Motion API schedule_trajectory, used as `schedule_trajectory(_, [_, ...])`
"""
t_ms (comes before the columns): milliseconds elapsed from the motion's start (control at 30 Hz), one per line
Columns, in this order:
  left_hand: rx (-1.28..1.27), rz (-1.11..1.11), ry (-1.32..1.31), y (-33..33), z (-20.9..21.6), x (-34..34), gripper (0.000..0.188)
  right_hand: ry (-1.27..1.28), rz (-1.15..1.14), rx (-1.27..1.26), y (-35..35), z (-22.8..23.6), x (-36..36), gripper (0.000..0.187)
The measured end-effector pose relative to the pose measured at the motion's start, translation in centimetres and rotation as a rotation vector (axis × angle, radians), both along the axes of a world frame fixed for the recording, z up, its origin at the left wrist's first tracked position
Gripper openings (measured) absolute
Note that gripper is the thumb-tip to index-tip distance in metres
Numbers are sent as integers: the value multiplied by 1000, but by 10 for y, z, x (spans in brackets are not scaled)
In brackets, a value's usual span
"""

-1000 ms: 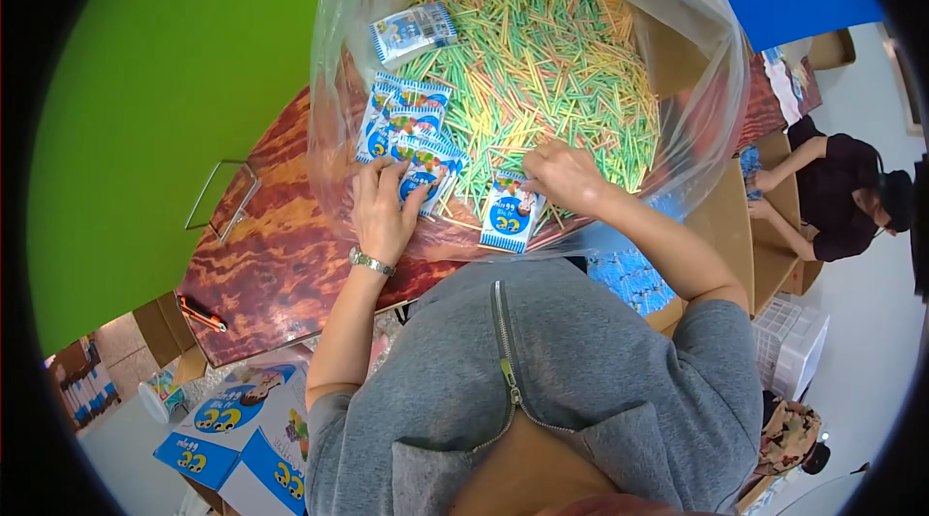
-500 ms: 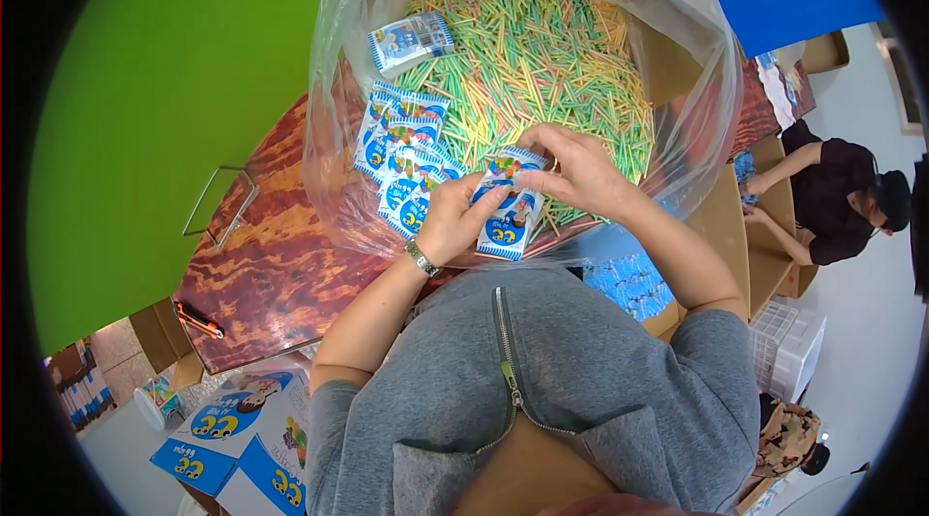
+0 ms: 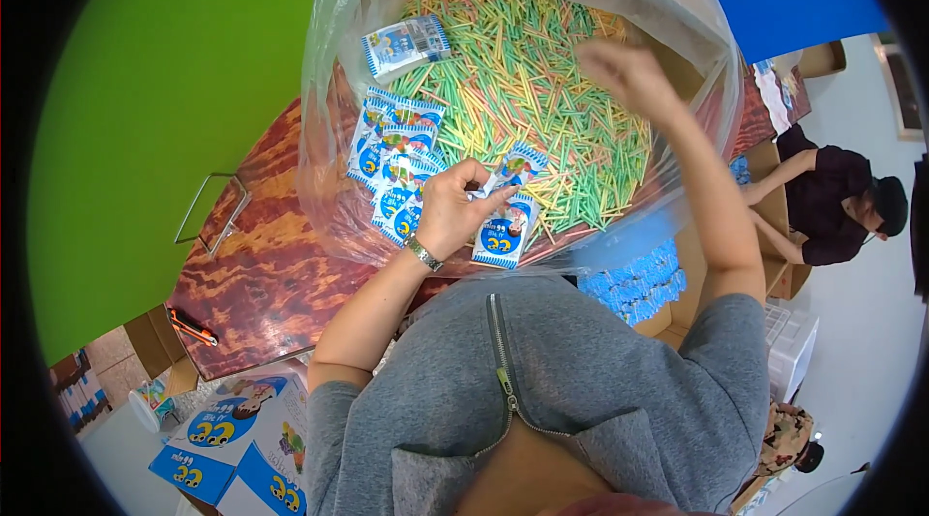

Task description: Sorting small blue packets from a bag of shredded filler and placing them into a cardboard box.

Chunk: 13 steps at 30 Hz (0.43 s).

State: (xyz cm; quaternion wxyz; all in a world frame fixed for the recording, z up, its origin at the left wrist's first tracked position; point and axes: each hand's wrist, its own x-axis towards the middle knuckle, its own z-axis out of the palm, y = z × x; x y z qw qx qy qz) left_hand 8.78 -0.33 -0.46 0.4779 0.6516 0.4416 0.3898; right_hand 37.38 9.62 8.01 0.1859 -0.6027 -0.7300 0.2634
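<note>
My left hand (image 3: 457, 211) pinches a small blue-and-white packet (image 3: 499, 243) near its upper part, at the near edge of a clear plastic bag (image 3: 334, 119). The bag lies open and holds a heap of thin candy sticks (image 3: 523, 81) in green, yellow and pink. Over the right side of that heap is my right hand (image 3: 629, 76), its fingers smeared by motion; whether it holds anything is hidden. Several matching packets (image 3: 392, 168) overlap to the left of my left hand. Another packet (image 3: 406, 45) lies farther back on the sticks.
Red-brown patterned tabletop (image 3: 271, 274) shows at left, with a metal wire handle (image 3: 215, 211) and an orange utility knife (image 3: 194, 326) on it. A printed carton (image 3: 237, 429) stands lower left. Blue packets (image 3: 634, 279) fill a box beside me. A co-worker (image 3: 832, 187) reaches into a carton at right.
My right hand has let go of the packet and moved up and right over the sticks. My left hand keeps the packet, whose upper end now tilts to the right.
</note>
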Motion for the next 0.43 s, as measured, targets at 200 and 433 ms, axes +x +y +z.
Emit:
schedule_trajectory(200, [-34,-69,-55,-4,-3,7,27,-795,-50,757,67,-38,87,37])
schedule_trajectory(433, [-162,-153,-70,-6,-6,4,20,-995,51,413,89,-75,105,64])
